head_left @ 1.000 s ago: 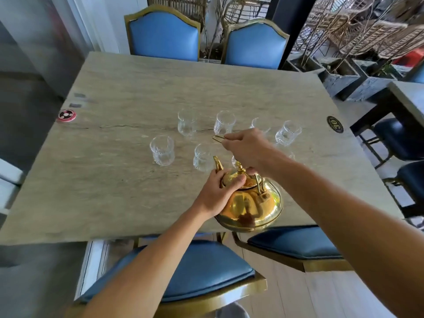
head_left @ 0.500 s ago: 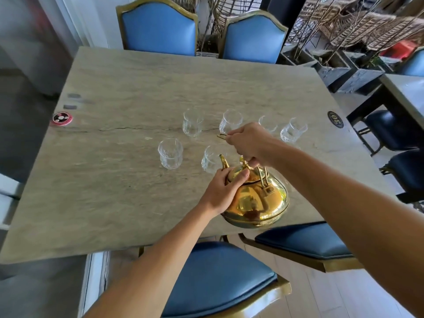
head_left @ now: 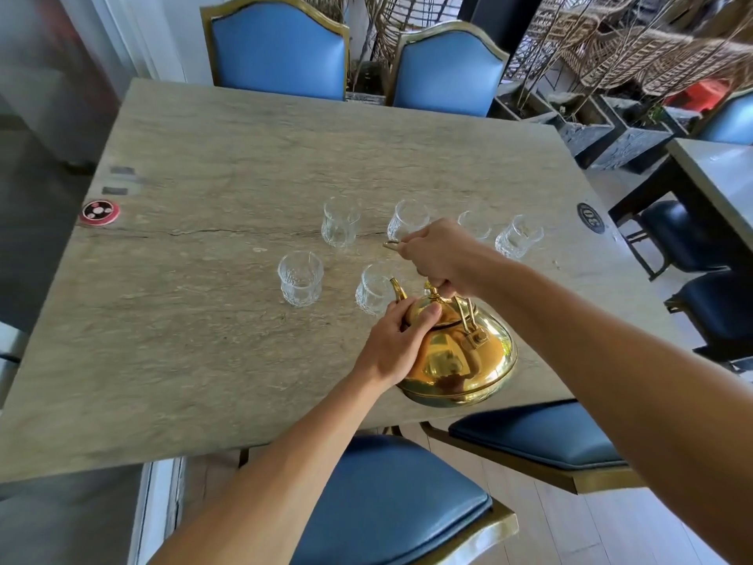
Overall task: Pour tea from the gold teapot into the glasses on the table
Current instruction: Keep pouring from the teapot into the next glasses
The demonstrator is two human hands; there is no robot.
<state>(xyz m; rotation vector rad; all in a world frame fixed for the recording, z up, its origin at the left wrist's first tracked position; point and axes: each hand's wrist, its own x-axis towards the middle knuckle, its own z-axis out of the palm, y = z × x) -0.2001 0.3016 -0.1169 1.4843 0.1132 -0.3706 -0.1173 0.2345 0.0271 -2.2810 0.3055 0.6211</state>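
The gold teapot (head_left: 458,360) is near the table's front edge, tilted forward with its spout over a clear glass (head_left: 373,293). My right hand (head_left: 438,254) grips the teapot's handle from above. My left hand (head_left: 397,340) rests on the pot's left shoulder, thumb on the lid. Several clear glasses stand behind: one at the left (head_left: 300,278), one further back (head_left: 340,222), one behind my right hand (head_left: 407,220), another mostly hidden (head_left: 474,224), and one at the right (head_left: 518,236). All look empty.
The stone table (head_left: 203,320) has a red disc (head_left: 100,211) at its left edge and a dark number badge (head_left: 591,217) at its right. Blue chairs stand at the far side (head_left: 281,51) and under the front edge (head_left: 391,503). Another table (head_left: 717,177) is to the right.
The teapot and both hands have shifted slightly forward toward the glasses; the spout now sits over the near glass. Both hands keep their hold.
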